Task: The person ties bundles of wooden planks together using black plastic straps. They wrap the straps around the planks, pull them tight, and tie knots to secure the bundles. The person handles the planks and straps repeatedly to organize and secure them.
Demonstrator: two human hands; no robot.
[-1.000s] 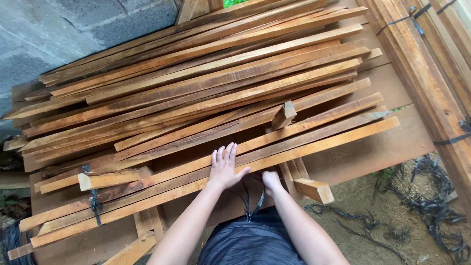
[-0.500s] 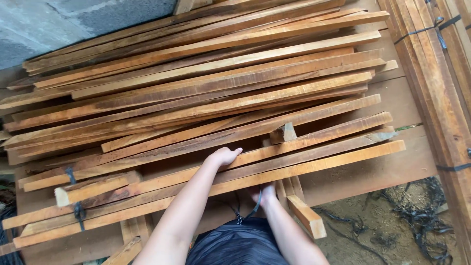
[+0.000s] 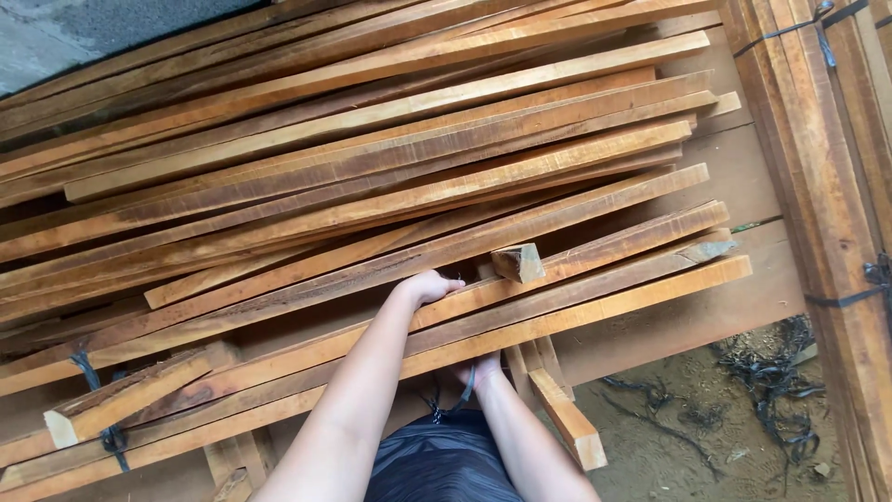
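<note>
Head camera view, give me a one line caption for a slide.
Left hand reaches into a stack of long wooden slats; right hand grips under the nearest slat.

Counts: two hands, left hand [image 3: 429,284] and right hand [image 3: 478,370]. Long wooden slats [image 3: 390,177] in the loose pile: too many overlapping for an exact count, well over a dozen. One short wood block [image 3: 518,262] on top. Two black straps on the slats at left [image 3: 110,435]. One strapped bundle of beams [image 3: 818,186] at right.
</note>
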